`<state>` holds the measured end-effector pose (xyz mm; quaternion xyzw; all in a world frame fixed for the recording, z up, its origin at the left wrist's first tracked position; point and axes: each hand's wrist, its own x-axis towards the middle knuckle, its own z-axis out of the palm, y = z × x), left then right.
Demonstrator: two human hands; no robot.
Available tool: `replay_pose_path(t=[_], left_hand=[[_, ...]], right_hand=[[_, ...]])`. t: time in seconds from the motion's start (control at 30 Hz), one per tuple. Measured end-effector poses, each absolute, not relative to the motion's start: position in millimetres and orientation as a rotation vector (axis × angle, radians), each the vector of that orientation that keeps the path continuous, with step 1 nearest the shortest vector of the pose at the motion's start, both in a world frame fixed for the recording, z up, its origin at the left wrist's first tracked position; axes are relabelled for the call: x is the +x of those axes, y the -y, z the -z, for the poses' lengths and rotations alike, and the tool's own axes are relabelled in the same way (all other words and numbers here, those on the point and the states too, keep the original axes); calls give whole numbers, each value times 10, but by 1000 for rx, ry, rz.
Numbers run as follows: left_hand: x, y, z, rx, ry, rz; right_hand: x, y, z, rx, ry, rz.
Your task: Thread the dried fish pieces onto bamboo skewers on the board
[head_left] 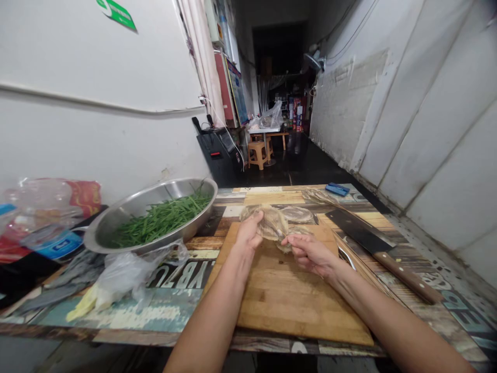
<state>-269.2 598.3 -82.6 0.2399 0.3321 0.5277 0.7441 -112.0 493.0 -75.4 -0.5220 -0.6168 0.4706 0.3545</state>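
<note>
My left hand (250, 228) grips a flat, brownish, semi-translucent piece (272, 223) with a wrinkled surface, thumb on top. At its near right edge my right hand (308, 251) is closed in a pinch; the fingertips partly hide what they hold. The piece is above the far end of a wooden cutting board (287, 295). A similar flat piece (297, 214) lies just behind it on the table. Right of the board rests a cleaver (361, 230) with a wooden handle. Thin sticks (357, 264) lie between board and cleaver, partly hidden by my right arm.
A steel basin (205, 207) of cut green stalks stands at left, near a crumpled plastic bag (124, 274). Plastic packages (54, 217) sit at far left. A blue object (337, 189) lies at the table's far edge. Stools (258, 154) stand beyond.
</note>
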Motion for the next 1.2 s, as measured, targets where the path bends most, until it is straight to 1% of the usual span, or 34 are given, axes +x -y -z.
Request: replay_pose_path(t=[0.13,0.23,0.27,0.33,0.37,0.43,0.53,0.57,0.63,0.67,0.73,0.77,0.87,0.93,1.0,1.1,1.2], left_hand=[[-2652,-5990,842,402,-826,-1121],[-2616,-5991,847,309,-897,-1092],[-2609,-5990,846,290,-907,-1085],[-2605,-5986,838,280,-913,-1090],[-2608,-5984,831,285,-912,-1096],[-2626,-5981,816,303,-901,-1093],[-2668,-5994,801,305,-889,-1073],[-2684,-6003,802,299,-891,-1077],[-2712,-6028,815,281,-900,-1095],[-2722,-6041,825,272,-906,-1103],[-2733,-6063,848,256,-912,-1108],[-2734,-6071,857,250,-911,-1105],[-2723,-6078,865,256,-891,-1081],[-2715,-6070,844,274,-877,-1071],[-2712,-6048,796,307,-843,-1090],[-2709,-5981,679,407,-673,-1154],[-2682,-5876,579,481,-483,-1141]], right_hand=[[-1197,-4822,682,-1584,1941,-508],[-1261,-4722,653,-1860,2137,-123],[-1269,-4708,658,-1911,2178,-41],[-1259,-4722,690,-1857,2170,-70],[-1245,-4749,711,-1776,2119,-169],[-1209,-4819,743,-1590,1913,-538],[-1163,-4895,739,-1376,1427,-1271],[-1154,-4902,725,-1324,1280,-1471],[-1145,-4899,700,-1247,1100,-1711],[-1144,-4895,695,-1235,1070,-1748],[-1148,-4894,712,-1281,1120,-1655],[-1150,-4899,734,-1324,1205,-1527],[-1148,-4935,830,-1401,1562,-999],[-1138,-4964,887,-1400,1726,-744],[-1124,-4989,918,-1410,1776,-652],[-1104,-5018,925,-1411,1697,-660],[-1090,-5045,933,-1361,1576,-664]])
